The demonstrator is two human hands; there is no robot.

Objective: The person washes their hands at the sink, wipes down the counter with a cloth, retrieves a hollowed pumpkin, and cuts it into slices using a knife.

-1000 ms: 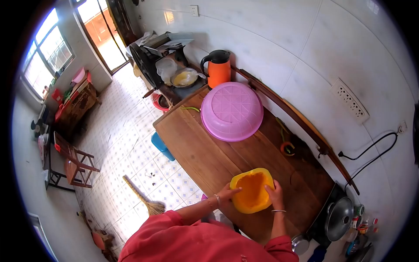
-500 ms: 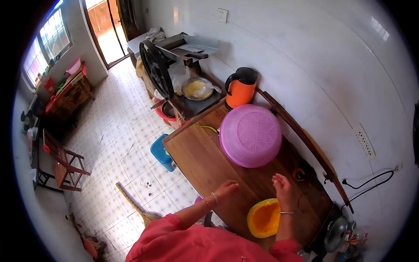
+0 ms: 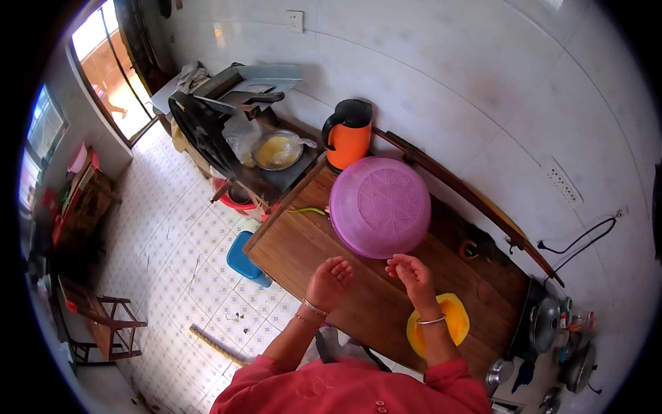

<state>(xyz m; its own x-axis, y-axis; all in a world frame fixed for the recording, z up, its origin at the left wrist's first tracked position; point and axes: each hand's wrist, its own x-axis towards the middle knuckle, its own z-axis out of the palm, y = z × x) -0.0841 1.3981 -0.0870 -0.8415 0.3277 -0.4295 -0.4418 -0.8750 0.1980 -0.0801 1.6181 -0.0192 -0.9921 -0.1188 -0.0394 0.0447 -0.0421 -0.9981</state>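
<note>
My left hand [image 3: 331, 281] hovers above the wooden table [image 3: 296, 252], its fingers loosely curled and nothing seen in them. To its right, my right hand [image 3: 412, 277] is raised with fingers partly bent and also appears bare. Just beyond both hands, an upturned pink-purple plastic basin [image 3: 380, 205] rests on the table; neither hand touches it. A cut pumpkin half [image 3: 456, 319] lies with its orange hollow facing up, partly hidden behind my right forearm.
An orange kettle [image 3: 349, 136] stands behind the basin, near a metal bowl [image 3: 277, 150] and a machine with a black wheel [image 3: 200, 131]. A green stem [image 3: 307, 210] lies left of the basin. A blue stool [image 3: 247, 258] stands beside the table; pans [image 3: 545, 323] are at right.
Both hands have moved forward toward the basin, and the left has turned so its curled fingers show. The view has shifted, bringing more pans into sight at the lower right.
</note>
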